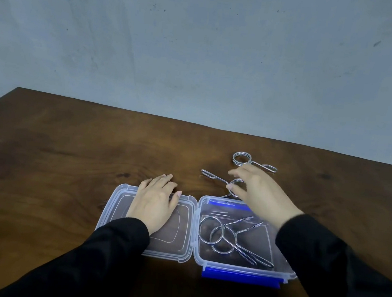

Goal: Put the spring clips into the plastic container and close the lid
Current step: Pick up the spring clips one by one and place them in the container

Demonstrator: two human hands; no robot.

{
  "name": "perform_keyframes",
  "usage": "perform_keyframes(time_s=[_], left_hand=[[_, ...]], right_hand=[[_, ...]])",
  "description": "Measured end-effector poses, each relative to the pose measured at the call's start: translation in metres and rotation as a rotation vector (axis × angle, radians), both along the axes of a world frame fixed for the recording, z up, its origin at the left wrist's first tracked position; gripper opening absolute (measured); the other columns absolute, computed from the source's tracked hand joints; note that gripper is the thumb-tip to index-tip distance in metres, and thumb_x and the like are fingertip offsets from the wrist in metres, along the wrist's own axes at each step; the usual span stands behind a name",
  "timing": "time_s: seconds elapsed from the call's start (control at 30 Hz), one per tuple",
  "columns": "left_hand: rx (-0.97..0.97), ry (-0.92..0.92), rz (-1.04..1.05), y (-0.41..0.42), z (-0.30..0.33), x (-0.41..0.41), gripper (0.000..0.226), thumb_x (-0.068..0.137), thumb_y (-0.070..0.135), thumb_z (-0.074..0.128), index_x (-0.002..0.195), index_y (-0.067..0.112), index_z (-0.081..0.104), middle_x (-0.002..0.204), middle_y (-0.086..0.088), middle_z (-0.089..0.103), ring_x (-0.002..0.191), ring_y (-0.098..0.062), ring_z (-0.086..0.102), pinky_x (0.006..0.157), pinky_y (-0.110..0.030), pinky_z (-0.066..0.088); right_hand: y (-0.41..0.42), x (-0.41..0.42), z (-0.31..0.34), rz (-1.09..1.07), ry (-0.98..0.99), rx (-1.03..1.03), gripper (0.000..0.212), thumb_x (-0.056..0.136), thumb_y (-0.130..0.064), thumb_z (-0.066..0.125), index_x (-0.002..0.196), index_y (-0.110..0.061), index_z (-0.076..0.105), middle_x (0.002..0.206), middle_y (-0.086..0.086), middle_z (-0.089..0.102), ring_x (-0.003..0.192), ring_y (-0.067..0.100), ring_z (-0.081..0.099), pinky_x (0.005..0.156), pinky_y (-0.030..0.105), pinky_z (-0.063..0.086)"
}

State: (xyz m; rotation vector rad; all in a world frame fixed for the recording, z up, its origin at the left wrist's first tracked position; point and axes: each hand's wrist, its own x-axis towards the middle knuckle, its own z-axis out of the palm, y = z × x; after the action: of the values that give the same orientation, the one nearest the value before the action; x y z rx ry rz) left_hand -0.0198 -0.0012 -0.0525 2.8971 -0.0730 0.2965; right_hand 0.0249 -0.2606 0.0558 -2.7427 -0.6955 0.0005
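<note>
A: Two clips (231, 239) in the container (238, 266) already, two on the bench (70, 150) behind it. Near clip (213, 177), far clip (252, 163).

B: Hands?

A: Left hand (155, 200) flat, fingers spread, pressing the open lid (183, 233), gripping nothing. Right hand (257, 192) over the near clip's coil, fingers loosely curled at it; blurred, can't tell if it has closed on it.

B: Risks?

A: My guess: clip arm snags the container rim going in, or clips pile up and the lid won't shut.
</note>
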Motion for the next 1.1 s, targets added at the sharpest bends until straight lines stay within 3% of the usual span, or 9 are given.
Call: perform_keyframes(time_s=[0.13,0.27,0.47,0.6,0.73,0.9,0.97,1.03,1.1], left_hand=[[-0.007,-0.004,-0.001,0.000,0.001,0.000,0.044,0.099,0.046,0.034,0.122,0.023,0.064,0.141,0.000,0.054,0.133,-0.014,0.042,0.110,-0.038,0.026],[-0.008,-0.001,0.004,0.000,0.000,0.001,0.044,0.099,0.047,0.034,0.122,0.023,0.064,0.141,0.001,0.054,0.133,-0.014,0.042,0.110,-0.038,0.026],[-0.016,-0.004,0.004,0.000,0.000,0.001,0.043,0.099,0.046,0.035,0.121,0.023,0.064,0.141,0.001,0.054,0.132,-0.015,0.043,0.110,-0.038,0.027],[-0.007,0.004,0.010,-0.001,0.000,0.001,0.043,0.099,0.047,0.035,0.122,0.024,0.064,0.141,0.001,0.054,0.132,-0.014,0.042,0.110,-0.037,0.025],[-0.011,-0.001,0.004,-0.001,0.000,0.001,0.043,0.099,0.046,0.036,0.121,0.023,0.065,0.141,0.001,0.055,0.132,-0.015,0.043,0.110,-0.038,0.027],[0.000,0.003,0.003,-0.001,0.000,0.000,0.043,0.099,0.046,0.036,0.120,0.022,0.065,0.139,0.000,0.056,0.131,-0.015,0.044,0.110,-0.040,0.029],[-0.007,-0.006,0.001,-0.001,0.000,0.000,0.042,0.099,0.045,0.038,0.119,0.022,0.066,0.138,-0.001,0.057,0.130,-0.016,0.045,0.109,-0.040,0.030],[-0.006,-0.005,0.006,-0.001,0.000,0.000,0.041,0.099,0.044,0.039,0.118,0.022,0.067,0.138,-0.001,0.057,0.130,-0.016,0.046,0.109,-0.040,0.030],[-0.003,-0.009,0.008,-0.001,0.000,0.000,0.041,0.099,0.044,0.039,0.118,0.022,0.067,0.138,-0.001,0.057,0.130,-0.016,0.046,0.109,-0.040,0.030]], right_hand=[[0.015,0.047,-0.011,-0.089,0.270,-0.277,0.069,0.089,-0.038,0.071,0.148,-0.014,0.044,0.144,0.010,0.052,0.125,0.031,0.056,0.103,0.044,0.045],[0.019,0.066,-0.020,-0.093,0.411,-0.398,0.068,0.080,-0.044,0.080,0.133,-0.012,0.053,0.122,0.008,0.065,0.099,0.027,0.064,0.086,0.039,0.054],[0.020,0.066,-0.028,-0.106,0.435,-0.263,0.044,0.078,-0.044,0.081,0.099,-0.006,0.070,0.095,0.015,0.072,0.074,0.025,0.064,0.069,0.037,0.054],[0.010,0.062,-0.029,-0.132,0.455,-0.075,0.036,0.079,-0.049,0.078,0.081,-0.013,0.074,0.085,0.014,0.072,0.065,0.020,0.062,0.071,0.042,0.057],[0.000,0.052,-0.030,-0.115,0.458,0.040,0.032,0.088,-0.048,0.069,0.082,-0.017,0.064,0.079,0.000,0.068,0.069,0.012,0.059,0.071,0.035,0.049],[-0.007,0.033,-0.005,-0.137,0.400,0.448,0.002,0.098,-0.017,0.055,0.097,-0.016,0.053,0.088,-0.002,0.077,0.079,0.012,0.072,0.080,0.033,0.056],[-0.009,0.014,0.017,-0.087,0.351,0.435,0.004,0.098,-0.019,0.057,0.099,-0.023,0.055,0.079,-0.001,0.070,0.069,0.010,0.063,0.072,0.023,0.050],[-0.013,-0.011,0.031,-0.025,0.373,0.361,0.009,0.094,-0.023,0.064,0.096,-0.027,0.056,0.077,-0.001,0.061,0.069,0.015,0.056,0.069,0.026,0.046],[-0.019,-0.036,0.030,0.039,0.390,0.180,0.019,0.091,-0.027,0.069,0.094,-0.030,0.051,0.075,-0.007,0.053,0.065,0.009,0.049,0.065,0.025,0.042]])
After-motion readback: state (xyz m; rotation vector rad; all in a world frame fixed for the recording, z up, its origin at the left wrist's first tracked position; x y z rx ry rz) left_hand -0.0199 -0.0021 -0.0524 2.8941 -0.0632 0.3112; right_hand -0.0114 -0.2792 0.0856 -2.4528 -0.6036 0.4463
